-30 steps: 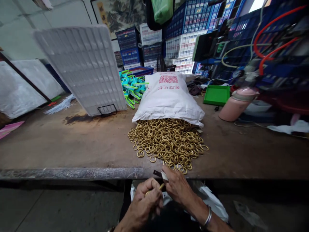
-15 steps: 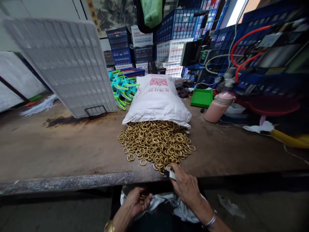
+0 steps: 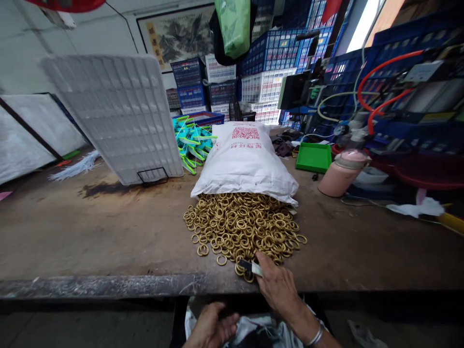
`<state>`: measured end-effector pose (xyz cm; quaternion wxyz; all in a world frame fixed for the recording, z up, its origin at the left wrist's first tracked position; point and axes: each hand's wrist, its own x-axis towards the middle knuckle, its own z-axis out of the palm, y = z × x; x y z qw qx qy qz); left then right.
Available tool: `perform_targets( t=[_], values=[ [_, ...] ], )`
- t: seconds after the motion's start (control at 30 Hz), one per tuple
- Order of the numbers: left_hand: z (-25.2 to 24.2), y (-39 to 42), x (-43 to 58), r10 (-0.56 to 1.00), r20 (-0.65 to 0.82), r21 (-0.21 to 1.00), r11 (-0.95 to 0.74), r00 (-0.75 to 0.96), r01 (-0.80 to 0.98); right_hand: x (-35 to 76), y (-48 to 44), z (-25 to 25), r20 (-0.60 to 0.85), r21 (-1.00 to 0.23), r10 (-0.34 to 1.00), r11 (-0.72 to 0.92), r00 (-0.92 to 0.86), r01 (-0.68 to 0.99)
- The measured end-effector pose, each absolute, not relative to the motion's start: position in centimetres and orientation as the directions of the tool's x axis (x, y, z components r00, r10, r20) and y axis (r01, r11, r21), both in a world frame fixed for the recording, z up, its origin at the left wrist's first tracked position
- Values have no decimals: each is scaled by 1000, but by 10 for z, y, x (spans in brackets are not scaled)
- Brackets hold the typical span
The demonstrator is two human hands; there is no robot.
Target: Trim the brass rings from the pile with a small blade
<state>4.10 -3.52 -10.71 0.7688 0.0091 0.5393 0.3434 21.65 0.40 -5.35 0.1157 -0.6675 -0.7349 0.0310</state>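
A heap of brass-coloured rings (image 3: 242, 227) spills from the mouth of a white printed sack (image 3: 246, 159) on the table. At the heap's front edge, my right hand (image 3: 276, 281) grips a small tool with a white-wrapped part and a flat black tip (image 3: 246, 265). The tip touches a few rings near the table edge; the tool's kind is unclear. Below the table edge, my left hand (image 3: 213, 326) is held with thumb and fingers apart, and no rings show in it. Under both hands lies white sacking (image 3: 261, 326) in my lap.
A ribbed white plastic panel (image 3: 119, 116) stands upright in a wire stand at left. Turquoise and lime items (image 3: 194, 140) lie behind it. A green tray (image 3: 313, 158) and a pink bottle (image 3: 342, 174) are at right. Stacked crates (image 3: 268, 50) fill the back.
My left hand held several rings; now its fingers are apart and none show. My right hand keeps the tool, its tip now among rings drawn toward the table edge. The view has tilted up.
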Motion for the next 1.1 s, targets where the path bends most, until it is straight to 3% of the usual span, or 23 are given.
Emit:
perform_targets(
  t=[0.1,0.27,0.4,0.57,0.8,0.97,1.1],
  values=[
    [-95,-42,43,565,-807,443,772,172,-455,218,5,-56,180,-230,981,120,-79,966],
    [-60,-43,54,731,-550,690,670,403,-273,220,5,-53,189,-285,978,136,-84,949],
    [-36,-30,71,755,-475,734,624,452,-268,223,6,-50,149,-353,986,121,-72,928],
    [-21,-18,86,795,-460,785,573,395,-237,229,8,-48,118,-581,993,92,-28,808],
    [-17,-6,95,916,-351,921,375,193,-104,225,13,-39,76,-896,993,28,92,444],
    [-12,0,102,950,-265,954,283,166,-96,216,11,-33,-58,-973,993,-80,106,218],
    [-13,2,99,980,-168,981,177,110,-76,215,8,-27,-57,-969,997,-69,56,239]
  ],
)
